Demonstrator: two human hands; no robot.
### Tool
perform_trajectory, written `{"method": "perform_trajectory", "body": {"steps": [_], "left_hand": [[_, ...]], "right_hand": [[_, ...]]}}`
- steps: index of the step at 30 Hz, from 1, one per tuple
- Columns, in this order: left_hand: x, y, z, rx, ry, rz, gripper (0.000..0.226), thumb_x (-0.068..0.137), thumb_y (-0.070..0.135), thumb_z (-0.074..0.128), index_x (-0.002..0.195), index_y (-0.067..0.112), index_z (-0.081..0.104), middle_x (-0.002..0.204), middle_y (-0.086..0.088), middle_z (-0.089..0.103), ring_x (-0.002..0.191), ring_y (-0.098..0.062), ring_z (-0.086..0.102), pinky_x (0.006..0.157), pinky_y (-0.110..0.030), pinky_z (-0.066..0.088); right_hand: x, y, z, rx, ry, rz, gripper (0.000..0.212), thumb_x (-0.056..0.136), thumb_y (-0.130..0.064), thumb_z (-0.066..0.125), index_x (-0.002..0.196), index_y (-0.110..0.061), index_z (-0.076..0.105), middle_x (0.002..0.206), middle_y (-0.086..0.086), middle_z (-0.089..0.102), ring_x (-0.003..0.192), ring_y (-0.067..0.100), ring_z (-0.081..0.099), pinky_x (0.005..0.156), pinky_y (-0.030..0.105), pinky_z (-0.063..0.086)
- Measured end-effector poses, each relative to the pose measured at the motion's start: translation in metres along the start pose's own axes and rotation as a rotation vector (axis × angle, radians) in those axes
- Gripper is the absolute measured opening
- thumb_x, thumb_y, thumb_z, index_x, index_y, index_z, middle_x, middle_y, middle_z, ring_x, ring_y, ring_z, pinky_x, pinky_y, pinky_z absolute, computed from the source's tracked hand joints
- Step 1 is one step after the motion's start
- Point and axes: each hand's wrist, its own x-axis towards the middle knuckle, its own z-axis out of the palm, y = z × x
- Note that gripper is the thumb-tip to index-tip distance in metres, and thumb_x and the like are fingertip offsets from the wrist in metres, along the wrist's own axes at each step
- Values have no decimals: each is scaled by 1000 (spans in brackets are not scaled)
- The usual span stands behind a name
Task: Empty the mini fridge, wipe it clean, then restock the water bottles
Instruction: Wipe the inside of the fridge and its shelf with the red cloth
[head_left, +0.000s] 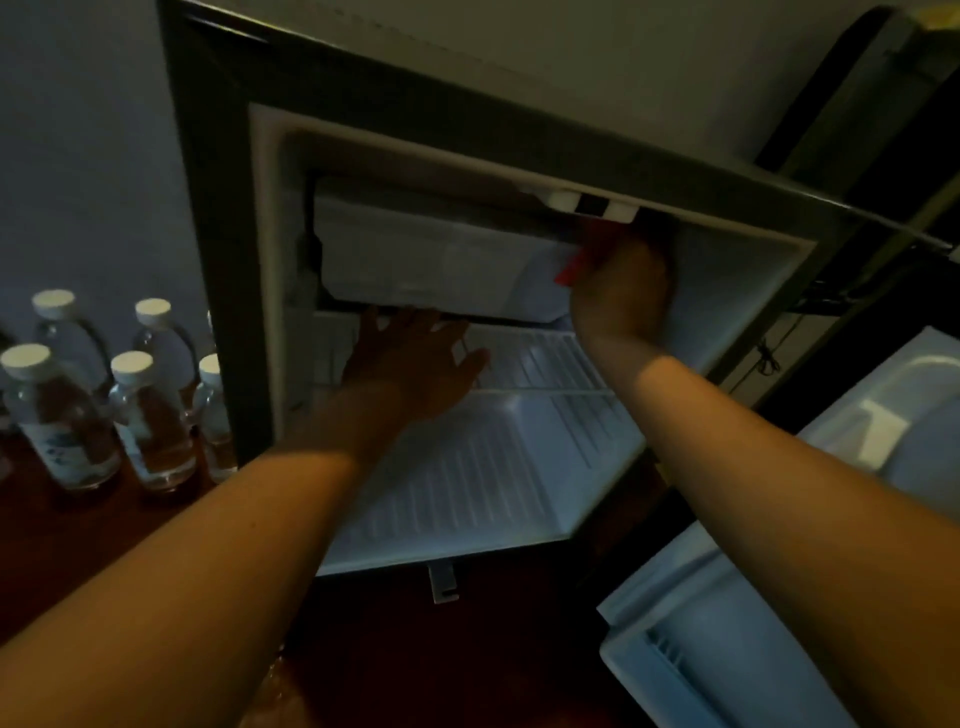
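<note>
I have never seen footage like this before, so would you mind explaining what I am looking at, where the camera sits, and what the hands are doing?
This is a single picture from a wide-angle camera worn on a person's head, looking forward and down, so the two bare arms reaching in are the wearer's own. There is no robot.

In front is an open mini fridge, its white inside empty of bottles, with a wire shelf across the middle. Its open door shows at the lower right.

The left hand reaches in with fingers spread, near the shelf just below the freezer box. The right hand is up in the top right corner and grips something red, perhaps a cloth; it is too dim to tell.

The water bottles, white-capped, stand outside on the dark wooden surface at the left.
</note>
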Motion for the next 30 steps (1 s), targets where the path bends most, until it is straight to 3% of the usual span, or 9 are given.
{"method": "perform_trajectory", "body": {"steps": [2, 6, 8, 12, 15, 19, 23, 27, 30], "left_hand": [[0, 0, -1, 19, 26, 3, 67, 97, 70, 16, 156, 40, 13, 166, 9, 9, 152, -15, 4, 122, -46, -4], [-1, 3, -1, 12, 14, 6, 68, 95, 71, 14, 156, 40, 14, 165, 9, 15, 151, -16, 13, 122, -46, 3], [1, 1, -1, -10, 32, 2, 67, 95, 72, 15, 155, 43, 18, 163, 9, 21, 149, -18, 19, 122, -45, 8], [1, 2, -2, -28, 13, -8, 63, 95, 71, 14, 152, 46, 26, 161, 6, 28, 146, -20, 27, 121, -45, 13], [1, 2, -3, -27, 51, -39, 62, 96, 71, 22, 151, 44, 30, 160, 5, 30, 144, -21, 31, 120, -41, 19], [0, 1, -1, -85, 189, -60, 52, 95, 63, 43, 141, 40, 48, 151, 3, 44, 135, -25, 44, 112, -38, 36], [-6, -1, 2, -123, 352, -21, 38, 90, 51, 49, 119, 32, 65, 130, -1, 62, 114, -28, 59, 97, -39, 50], [-9, -2, -1, -87, 419, -42, 29, 92, 42, 51, 108, 27, 69, 118, -2, 67, 103, -27, 61, 90, -37, 53], [-9, -3, 1, -114, 471, -56, 23, 89, 39, 52, 89, 24, 69, 96, -1, 68, 85, -22, 61, 82, -39, 56]], "right_hand": [[5, -11, 7, -76, -4, -10, 32, 101, -22, 46, 126, -10, 61, 130, 15, 60, 123, 32, 53, 100, 39, 41], [-4, -14, 47, -120, 108, -259, 45, 94, -37, 32, 122, -22, 65, 128, 13, 60, 123, 35, 51, 110, 49, 32], [1, -10, 61, -67, 151, -241, 48, 88, -42, 29, 110, -26, 69, 118, 11, 65, 118, 35, 54, 109, 51, 30], [11, 0, 70, 47, 159, -208, 51, 90, -46, 27, 107, -28, 72, 114, 7, 68, 120, 31, 53, 112, 39, 20], [9, 1, 75, 92, 182, -181, 45, 90, -47, 34, 107, -29, 71, 118, 10, 65, 123, 33, 49, 114, 40, 15], [8, 1, 81, 146, 258, -198, 33, 92, -42, 46, 102, -27, 73, 109, 15, 67, 110, 38, 54, 108, 44, 23], [7, -2, 82, 155, 234, -189, 30, 98, -37, 45, 110, -26, 70, 121, 11, 64, 119, 34, 48, 109, 42, 20], [5, -14, 84, 294, 398, -107, 30, 87, -27, 47, 80, -13, 73, 93, 16, 71, 98, 36, 58, 98, 44, 33], [0, -25, 82, 338, 387, -99, 37, 83, -27, 39, 68, -9, 68, 79, 15, 71, 84, 35, 63, 91, 43, 42]]}}
